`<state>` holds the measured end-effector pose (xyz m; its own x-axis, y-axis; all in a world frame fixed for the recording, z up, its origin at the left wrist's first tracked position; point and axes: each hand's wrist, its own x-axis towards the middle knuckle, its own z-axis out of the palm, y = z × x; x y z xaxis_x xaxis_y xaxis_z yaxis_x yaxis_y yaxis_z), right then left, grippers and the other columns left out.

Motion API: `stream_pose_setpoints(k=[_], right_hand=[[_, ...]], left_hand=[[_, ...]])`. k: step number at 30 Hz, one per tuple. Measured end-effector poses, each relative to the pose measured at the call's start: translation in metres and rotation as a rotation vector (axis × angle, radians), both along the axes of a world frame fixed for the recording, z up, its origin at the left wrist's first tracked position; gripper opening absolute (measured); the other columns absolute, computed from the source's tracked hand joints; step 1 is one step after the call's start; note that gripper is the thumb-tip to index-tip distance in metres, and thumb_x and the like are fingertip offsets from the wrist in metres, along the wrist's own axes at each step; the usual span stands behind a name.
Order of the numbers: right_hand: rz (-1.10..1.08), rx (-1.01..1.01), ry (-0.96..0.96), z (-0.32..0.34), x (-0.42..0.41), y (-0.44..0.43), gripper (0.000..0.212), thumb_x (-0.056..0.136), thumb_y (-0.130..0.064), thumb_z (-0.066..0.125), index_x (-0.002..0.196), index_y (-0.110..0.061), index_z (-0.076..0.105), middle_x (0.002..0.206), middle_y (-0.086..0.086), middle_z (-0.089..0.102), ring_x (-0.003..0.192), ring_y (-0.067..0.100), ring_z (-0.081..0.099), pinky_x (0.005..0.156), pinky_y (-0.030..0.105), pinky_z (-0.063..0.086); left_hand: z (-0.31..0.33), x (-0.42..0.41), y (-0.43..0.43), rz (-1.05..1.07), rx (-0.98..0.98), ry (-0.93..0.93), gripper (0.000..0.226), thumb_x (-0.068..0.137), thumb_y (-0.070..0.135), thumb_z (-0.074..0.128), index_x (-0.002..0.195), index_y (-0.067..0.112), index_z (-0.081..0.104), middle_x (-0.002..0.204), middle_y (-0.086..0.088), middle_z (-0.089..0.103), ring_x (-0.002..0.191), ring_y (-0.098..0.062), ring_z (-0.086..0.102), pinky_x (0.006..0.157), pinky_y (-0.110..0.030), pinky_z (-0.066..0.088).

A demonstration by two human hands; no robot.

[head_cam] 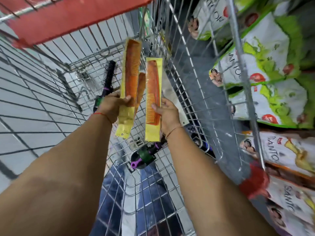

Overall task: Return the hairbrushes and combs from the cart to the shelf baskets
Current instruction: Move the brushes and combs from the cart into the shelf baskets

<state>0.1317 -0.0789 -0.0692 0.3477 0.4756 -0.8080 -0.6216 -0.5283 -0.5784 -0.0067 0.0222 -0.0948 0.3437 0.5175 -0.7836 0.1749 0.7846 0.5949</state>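
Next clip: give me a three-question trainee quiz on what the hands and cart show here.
1. True or false: the right hand holds a packaged orange comb.
2. What does the left hand hold? A) one comb B) packaged combs plus a round black brush C) nothing
3. What lies in the cart below the hands?

Key: 1 true; 2 B; 3 a black and purple hairbrush.

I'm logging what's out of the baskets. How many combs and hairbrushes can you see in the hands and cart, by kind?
Orange combs: 3, two in the left hand (packaged comb, second comb), one in the right hand (packaged comb).
Black hairbrushes: 2, round brush and cart brush.
Total: 5
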Motion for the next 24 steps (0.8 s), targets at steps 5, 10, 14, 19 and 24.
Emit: stream_pose_setpoints(k=[5, 10, 14, 19, 24], right_hand=[[-0.086, 0.204, -0.018, 0.058, -0.004, -0.01, 0.028, 0.082, 0.013, 0.054, 0.079, -0.015, 0.059, 0.067, -0.006, 0.07, 0.063, 0.008, 0.065, 0.067, 0.028, 0.051], [-0.326, 0.416, -0.122, 0.155, -0.017, -0.035, 0.033, 0.084, 0.015, 0.049, 0.072, -0.016, 0.051, 0.047, -0.01, 0.067, 0.044, 0.0, 0.062, 0.044, 0.013, 0.05], [-0.487, 0.637, -0.363, 0.257, -0.013, -0.083, 0.031, 0.085, 0.012, 0.049, 0.075, -0.017, 0.057, 0.053, -0.012, 0.067, 0.051, 0.0, 0.063, 0.05, 0.016, 0.052], [-0.875, 0.736, -0.696, 0.358, 0.013, -0.179, 0.027, 0.082, 0.012, 0.055, 0.083, -0.014, 0.061, 0.056, -0.009, 0.069, 0.053, 0.001, 0.063, 0.054, 0.014, 0.054], [-1.232, 0.311, -1.127, 0.411, 0.04, -0.304, 0.041, 0.069, 0.012, 0.071, 0.066, -0.022, 0.047, 0.064, 0.002, 0.052, 0.048, -0.003, 0.052, 0.054, 0.013, 0.045]], left_hand=[[0.063, 0.004, 0.021, -0.215, 0.053, -0.227, 0.058, 0.091, -0.002, 0.041, 0.05, 0.02, 0.075, 0.05, 0.009, 0.071, 0.05, -0.005, 0.069, 0.057, -0.023, 0.057], [0.155, 0.018, 0.019, -0.492, 0.127, -0.47, 0.01, 0.059, 0.005, 0.074, 0.063, 0.015, 0.076, 0.061, 0.004, 0.074, 0.059, -0.009, 0.07, 0.063, -0.025, 0.059], [0.266, 0.06, -0.008, -0.731, 0.229, -0.622, 0.023, 0.037, 0.011, 0.08, 0.059, 0.017, 0.076, 0.053, 0.004, 0.073, 0.049, -0.006, 0.068, 0.05, -0.02, 0.057], [0.386, 0.131, -0.107, -0.894, 0.328, -0.747, 0.04, 0.081, 0.01, 0.051, 0.048, 0.016, 0.074, 0.044, 0.008, 0.068, 0.042, 0.001, 0.064, 0.046, -0.012, 0.052], [0.442, 0.195, -0.227, -1.083, 0.437, -0.824, 0.035, 0.093, 0.001, 0.04, 0.077, 0.012, 0.069, 0.051, 0.008, 0.072, 0.047, 0.002, 0.065, 0.049, -0.011, 0.052]])
